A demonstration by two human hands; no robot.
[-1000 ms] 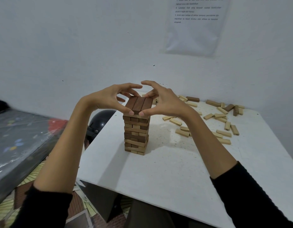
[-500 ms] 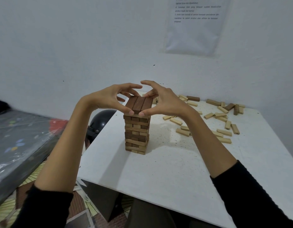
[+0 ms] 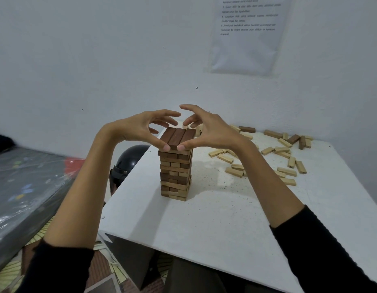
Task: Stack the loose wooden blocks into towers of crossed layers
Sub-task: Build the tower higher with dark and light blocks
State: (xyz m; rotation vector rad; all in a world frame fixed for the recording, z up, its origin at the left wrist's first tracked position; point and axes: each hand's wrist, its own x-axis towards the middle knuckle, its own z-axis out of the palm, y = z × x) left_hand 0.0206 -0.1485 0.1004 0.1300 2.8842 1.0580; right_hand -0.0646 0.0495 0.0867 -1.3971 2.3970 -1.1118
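Between your two thumbs and your arched fingers sits the top layer of the tower: three dark blocks side by side, their long sides running away from you. Your left hand and right hand cup this layer from either side, both thumbs pressed against its near ends, almost touching each other, and the curled fingers reaching over its far end; whether those fingertips touch the wood is hidden by the hands themselves. Below your thumbs the one tower stands upright on the white table, roughly a dozen crossed layers of mixed pale and dark wood, nothing else touching it. Past your right wrist and out to its right lie the loose blocks, about two dozen, scattered flat toward the table's far corner; three of them are dark and the rest pale. Your right forearm covers a few, so the exact count cannot be told. Under your left wrist, just off the table's left edge, sits one black helmet. Farther left of that hand is a grey plastic-covered slab with a red patch at its near corner. Above your right fingers one printed sheet hangs on the white wall, its text too small to read.
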